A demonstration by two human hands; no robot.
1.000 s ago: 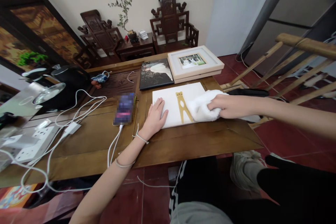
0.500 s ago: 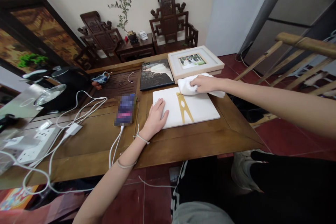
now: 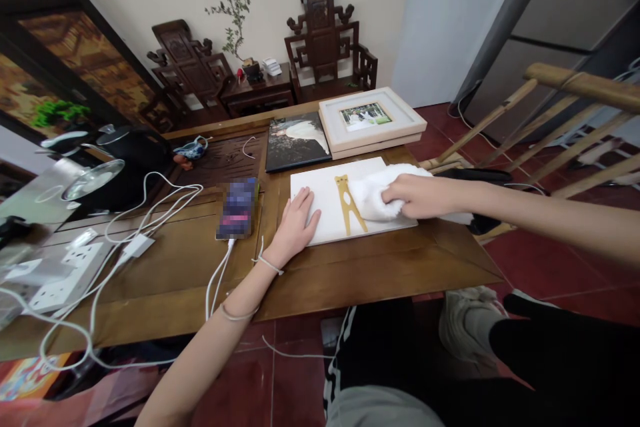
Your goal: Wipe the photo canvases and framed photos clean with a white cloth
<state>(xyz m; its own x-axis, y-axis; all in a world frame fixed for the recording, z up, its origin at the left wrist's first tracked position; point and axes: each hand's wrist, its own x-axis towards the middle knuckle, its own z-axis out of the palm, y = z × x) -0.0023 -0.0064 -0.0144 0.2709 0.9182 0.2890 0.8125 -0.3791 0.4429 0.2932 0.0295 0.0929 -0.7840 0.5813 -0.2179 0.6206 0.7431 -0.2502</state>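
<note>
A white board [image 3: 327,210], which looks like the back of a frame, lies flat on the wooden table [image 3: 350,273] with a gold stand [image 3: 349,203] on it. My left hand [image 3: 296,220] rests flat on the board's left edge, fingers stretched out. My right hand [image 3: 415,195] presses a white cloth [image 3: 373,197] onto the right half of the board, fingers curled over it.
A white picture frame [image 3: 373,119] and a dark photo print [image 3: 296,140] lie behind the board. A phone [image 3: 237,208] on a white cable [image 3: 215,280] sits to the left, beyond it power strips [image 3: 60,277] and tangled leads. A bamboo chair [image 3: 560,120] stands to the right.
My right hand swept the cloth from the board's right side up to its far edge by the white frame, then back down onto the board. The left hand stayed put.
</note>
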